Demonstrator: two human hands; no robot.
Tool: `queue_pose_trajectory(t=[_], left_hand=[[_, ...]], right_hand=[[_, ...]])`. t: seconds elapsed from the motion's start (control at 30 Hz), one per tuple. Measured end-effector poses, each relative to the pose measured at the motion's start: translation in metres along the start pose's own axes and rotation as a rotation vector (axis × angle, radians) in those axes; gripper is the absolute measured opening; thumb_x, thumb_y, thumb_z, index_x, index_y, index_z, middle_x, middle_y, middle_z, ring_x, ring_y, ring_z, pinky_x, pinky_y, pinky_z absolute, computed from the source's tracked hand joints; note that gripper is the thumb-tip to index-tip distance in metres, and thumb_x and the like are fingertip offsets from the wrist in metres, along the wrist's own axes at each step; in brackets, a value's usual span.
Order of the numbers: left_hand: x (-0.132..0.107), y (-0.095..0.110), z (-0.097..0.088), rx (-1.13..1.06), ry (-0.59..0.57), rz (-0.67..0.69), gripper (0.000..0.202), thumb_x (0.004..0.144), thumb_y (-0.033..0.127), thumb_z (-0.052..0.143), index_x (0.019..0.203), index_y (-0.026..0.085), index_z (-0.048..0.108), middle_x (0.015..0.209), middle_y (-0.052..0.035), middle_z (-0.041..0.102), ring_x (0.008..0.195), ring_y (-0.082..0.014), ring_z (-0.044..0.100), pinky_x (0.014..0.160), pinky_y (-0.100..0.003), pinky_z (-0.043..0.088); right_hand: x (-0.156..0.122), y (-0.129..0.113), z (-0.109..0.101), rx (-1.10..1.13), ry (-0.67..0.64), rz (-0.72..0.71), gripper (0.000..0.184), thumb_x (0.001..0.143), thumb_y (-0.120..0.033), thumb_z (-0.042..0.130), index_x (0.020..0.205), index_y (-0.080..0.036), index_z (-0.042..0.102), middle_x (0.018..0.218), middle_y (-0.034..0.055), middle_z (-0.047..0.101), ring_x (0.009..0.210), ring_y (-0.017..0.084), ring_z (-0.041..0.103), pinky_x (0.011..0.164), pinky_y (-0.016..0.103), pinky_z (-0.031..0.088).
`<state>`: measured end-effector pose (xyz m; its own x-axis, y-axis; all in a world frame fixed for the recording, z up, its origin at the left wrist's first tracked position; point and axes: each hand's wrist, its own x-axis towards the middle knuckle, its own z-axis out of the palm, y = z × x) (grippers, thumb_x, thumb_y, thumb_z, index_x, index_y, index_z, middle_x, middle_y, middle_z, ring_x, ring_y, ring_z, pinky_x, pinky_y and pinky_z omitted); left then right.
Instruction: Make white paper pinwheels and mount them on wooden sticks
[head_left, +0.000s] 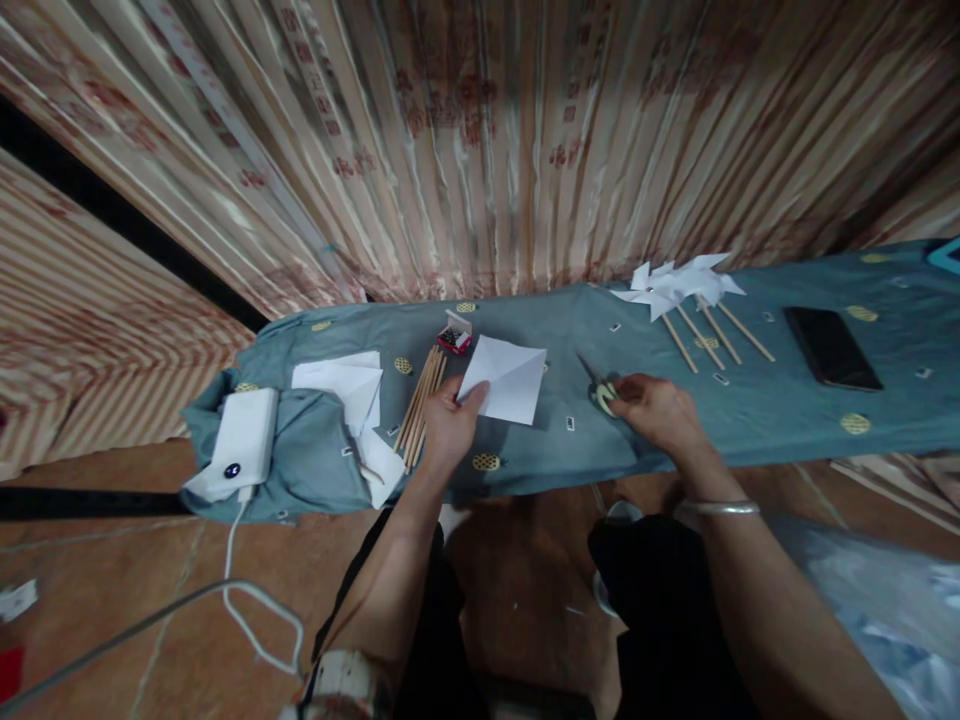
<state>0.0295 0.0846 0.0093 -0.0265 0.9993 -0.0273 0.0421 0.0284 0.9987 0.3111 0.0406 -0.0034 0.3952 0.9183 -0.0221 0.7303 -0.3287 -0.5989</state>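
Note:
A creased white paper square (511, 385) is pinched at its left edge by my left hand (450, 425), thumb on top. My right hand (656, 408) grips the pale green handles of a pair of scissors (601, 390), whose blades point away to the upper left. Beside my left hand lies a bundle of wooden sticks (421, 405). Just beyond the paper stands a small red box (455, 335) with its lid up and dark little pieces inside. Further right, several white paper pinwheels (667, 287) on wooden sticks lie together.
More white paper sheets (341, 378) lie at the left on the blue-green cloth (525, 465). A white power bank (247, 435) with a cable (229, 560) sits at the left end. A dark phone (832, 347) lies at the right. A curtain (480, 150) hangs behind the table.

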Motion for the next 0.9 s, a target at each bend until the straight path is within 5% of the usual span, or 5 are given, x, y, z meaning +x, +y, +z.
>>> queue_pose_trajectory(t=[0.13, 0.3, 0.57, 0.9], left_hand=[[0.006, 0.005, -0.008, 0.001, 0.044, 0.059, 0.028, 0.07, 0.037, 0.071, 0.081, 0.011, 0.072, 0.07, -0.0029, 0.07, 0.061, -0.0153, 0.06, 0.056, -0.024, 0.047], [0.012, 0.007, -0.016, -0.017, 0.143, 0.072, 0.024, 0.068, 0.036, 0.071, 0.077, 0.013, 0.071, 0.066, -0.002, 0.069, 0.057, -0.0141, 0.059, 0.051, -0.024, 0.047], [0.017, 0.006, -0.018, -0.092, 0.172, 0.046, 0.023, 0.066, 0.035, 0.073, 0.077, 0.015, 0.071, 0.065, -0.0011, 0.067, 0.052, -0.0119, 0.054, 0.042, -0.021, 0.044], [0.011, -0.001, -0.008, -0.088, 0.063, 0.031, 0.019, 0.068, 0.031, 0.074, 0.063, 0.014, 0.065, 0.049, 0.0034, 0.054, 0.043, -0.0086, 0.045, 0.04, -0.02, 0.034]], right_hand=[[-0.02, -0.024, 0.003, 0.754, -0.286, 0.209, 0.038, 0.056, -0.033, 0.079, 0.09, -0.02, 0.069, 0.075, 0.0055, 0.074, 0.065, 0.02, 0.068, 0.044, 0.024, 0.044], [-0.064, -0.051, 0.019, 1.166, -0.523, 0.373, 0.044, 0.055, -0.035, 0.087, 0.095, -0.022, 0.073, 0.082, 0.0039, 0.075, 0.074, 0.016, 0.069, 0.066, 0.023, 0.055], [-0.094, -0.064, 0.029, 1.061, -0.731, 0.119, 0.057, 0.065, -0.053, 0.079, 0.111, -0.019, 0.071, 0.082, 0.0063, 0.071, 0.064, 0.011, 0.056, 0.054, 0.022, 0.043], [-0.092, -0.065, 0.029, 0.976, -0.742, 0.151, 0.065, 0.059, -0.058, 0.081, 0.107, -0.015, 0.073, 0.072, 0.0049, 0.067, 0.061, 0.011, 0.052, 0.055, 0.025, 0.041]])
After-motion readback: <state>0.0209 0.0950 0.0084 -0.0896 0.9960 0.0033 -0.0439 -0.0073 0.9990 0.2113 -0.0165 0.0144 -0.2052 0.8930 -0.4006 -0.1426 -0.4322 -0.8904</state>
